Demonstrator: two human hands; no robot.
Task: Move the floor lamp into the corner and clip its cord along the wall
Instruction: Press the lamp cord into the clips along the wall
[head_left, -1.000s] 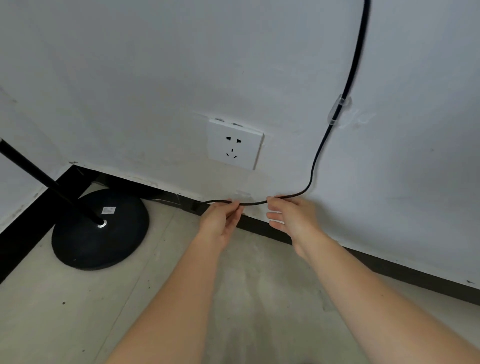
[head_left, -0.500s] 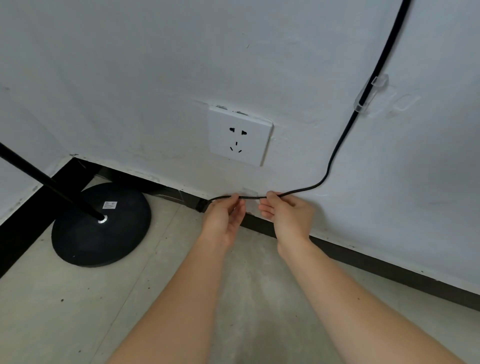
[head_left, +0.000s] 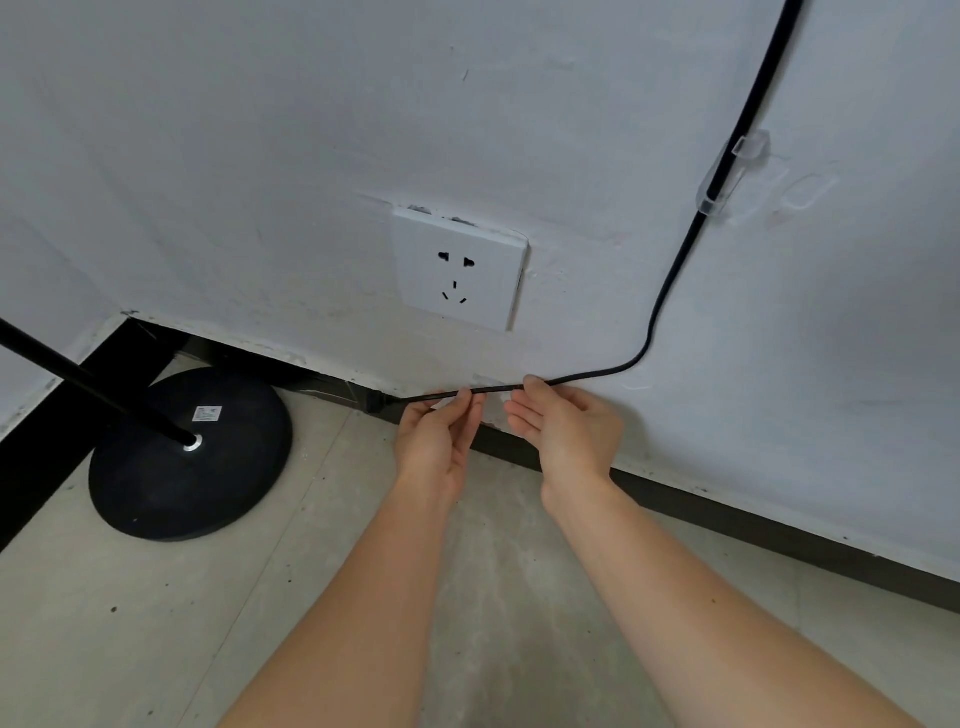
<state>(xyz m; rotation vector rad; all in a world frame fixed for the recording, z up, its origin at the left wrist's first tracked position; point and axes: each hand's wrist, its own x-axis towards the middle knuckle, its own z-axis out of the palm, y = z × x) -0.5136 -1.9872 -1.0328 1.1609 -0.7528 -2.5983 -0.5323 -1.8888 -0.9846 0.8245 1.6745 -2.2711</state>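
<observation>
The floor lamp's round black base (head_left: 189, 457) stands in the corner at the left, and its black pole (head_left: 88, 387) leans up out of view. A black cord (head_left: 670, 280) drops down the white wall through a clear clip (head_left: 724, 179), bends, and runs left just above the dark skirting. My left hand (head_left: 439, 441) pinches the cord between thumb and fingers. My right hand (head_left: 566, 426) grips it a little to the right, fingertips on the cord. Between the hands a clear clip on the wall (head_left: 493, 397) is barely visible behind the cord.
A white wall socket (head_left: 460, 275) sits above my hands. The dark skirting (head_left: 779, 530) runs along the wall's foot to the right. Grey concrete floor (head_left: 156, 623) lies below. Traces of old adhesive (head_left: 802, 192) mark the wall beside the upper clip.
The view has shifted so the wall clip sits farther right. My hands have drawn closer together on the cord, which now lies straighter along the wall's lower edge.
</observation>
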